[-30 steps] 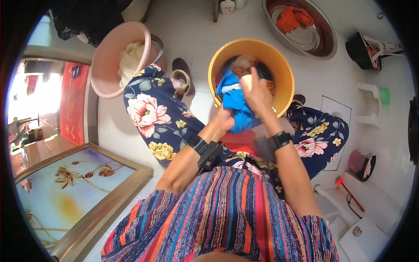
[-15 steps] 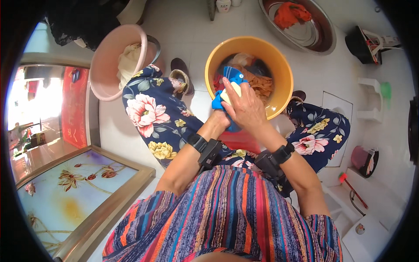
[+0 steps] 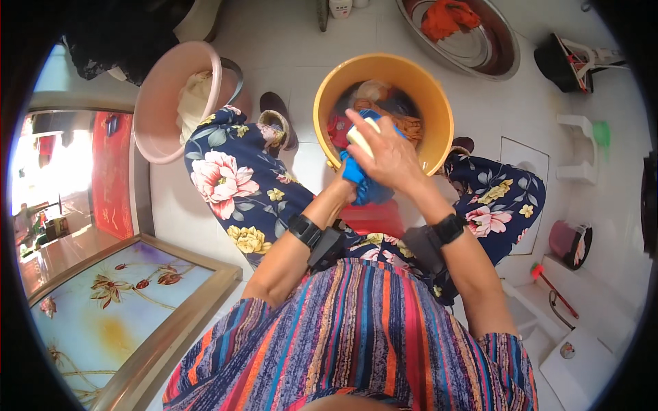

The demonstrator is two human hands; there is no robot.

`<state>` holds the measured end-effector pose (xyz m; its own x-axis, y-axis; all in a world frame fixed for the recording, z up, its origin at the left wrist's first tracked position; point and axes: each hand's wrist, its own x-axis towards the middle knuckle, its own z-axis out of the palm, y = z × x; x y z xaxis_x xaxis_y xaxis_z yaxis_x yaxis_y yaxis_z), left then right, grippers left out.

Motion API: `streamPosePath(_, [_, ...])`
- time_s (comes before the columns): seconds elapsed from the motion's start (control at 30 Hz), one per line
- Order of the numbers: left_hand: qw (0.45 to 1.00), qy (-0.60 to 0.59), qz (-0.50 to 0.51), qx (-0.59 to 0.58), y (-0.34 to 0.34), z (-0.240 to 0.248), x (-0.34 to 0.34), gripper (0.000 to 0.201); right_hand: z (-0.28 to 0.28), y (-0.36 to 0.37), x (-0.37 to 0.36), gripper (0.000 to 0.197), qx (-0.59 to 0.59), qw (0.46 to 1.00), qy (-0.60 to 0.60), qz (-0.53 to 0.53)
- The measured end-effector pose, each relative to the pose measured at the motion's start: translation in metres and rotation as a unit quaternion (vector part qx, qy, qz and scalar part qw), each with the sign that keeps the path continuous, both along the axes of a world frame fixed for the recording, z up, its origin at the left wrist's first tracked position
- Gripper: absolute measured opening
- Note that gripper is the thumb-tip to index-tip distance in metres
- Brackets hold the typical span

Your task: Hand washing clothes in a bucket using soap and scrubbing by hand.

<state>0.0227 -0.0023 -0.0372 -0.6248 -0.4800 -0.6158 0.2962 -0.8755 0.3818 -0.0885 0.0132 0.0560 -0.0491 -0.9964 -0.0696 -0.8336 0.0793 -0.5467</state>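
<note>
Over the near rim of a yellow bucket [image 3: 442, 113], my right hand [image 3: 394, 159] grips a pale yellow bar of soap [image 3: 362, 139] against a blue garment [image 3: 370, 192]. My left hand [image 3: 340, 190] is closed on the garment's near left part; most of its fingers are hidden by the cloth and the right hand. Part of the garment hangs toward me, above a red smooth surface [image 3: 375, 218] between my knees. Wet clothes in orange [image 3: 409, 128], red and pale tones lie in the bucket.
A pink tub [image 3: 152, 109] with cream cloth [image 3: 195, 103] stands at the left. At the back right sits a metal basin [image 3: 504, 51] holding an orange-red cloth [image 3: 447, 19]. A white stool [image 3: 579, 147] is to the right; a framed floral panel [image 3: 123, 294] fills the lower left.
The soap and right hand have shifted slightly over the blue garment, and the white-trimmed part of it now shows less. The whole view has moved slightly.
</note>
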Motion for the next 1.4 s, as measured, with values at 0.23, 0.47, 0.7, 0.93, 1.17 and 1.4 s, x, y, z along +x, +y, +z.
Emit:
streamPosePath(0.23, [0.993, 0.084, -0.026, -0.074, -0.011, 0.002, 0.010, 0.033, -0.088, 0.012, -0.078, 0.043, 0.158, 0.684, -0.631, -0.328])
streamPosePath(0.47, [0.961, 0.020, 0.119, -0.250, -0.039, 0.058, -0.005, 0.023, -0.031, 0.034, -0.040, 0.042, 0.098, 0.632, -0.717, -0.275])
streamPosePath(0.7, [0.877, -0.142, 0.126, -0.441, -0.046, 0.076, -0.029, 0.039, -0.034, 0.020, -0.028, 0.028, -0.085, 0.712, -0.623, -0.312])
streamPosePath(0.93, [0.651, -0.307, 0.047, -0.693, -0.088, 0.125, 0.038, 0.026, 0.006, 0.034, -0.100, 0.024, -0.049, 0.551, -0.789, -0.269])
streamPosePath(1.17, [0.898, 0.091, 0.083, -0.423, -0.082, 0.184, 0.048, 0.043, 0.087, 0.014, -0.107, 0.020, -0.101, 0.556, -0.793, -0.227])
streamPosePath(1.4, [0.933, 0.351, 0.017, -0.075, -0.024, 0.060, -0.030, 0.035, -0.009, -0.016, -0.042, 0.066, -0.196, 0.940, -0.116, -0.256])
